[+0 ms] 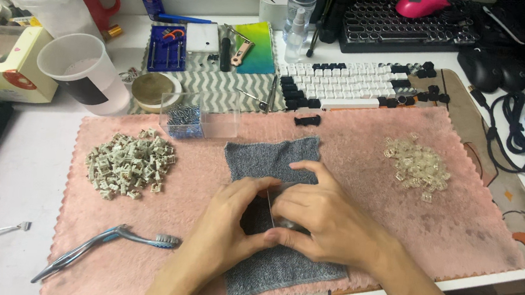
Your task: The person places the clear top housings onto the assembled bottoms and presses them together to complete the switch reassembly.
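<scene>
Both hands, the left hand (pixel 230 218) and right hand (pixel 319 220), pinch narrowly around something small and mostly hidden over the grey cloth (pixel 274 161) on the pink mat (pixel 396 224), and one slip could flick it among the beige switch pile (pixel 129 167).

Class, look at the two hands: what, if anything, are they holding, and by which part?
Both the left hand and right hand pinch a small thin item over the grey cloth; what it is and where it is gripped cannot be told.
</scene>
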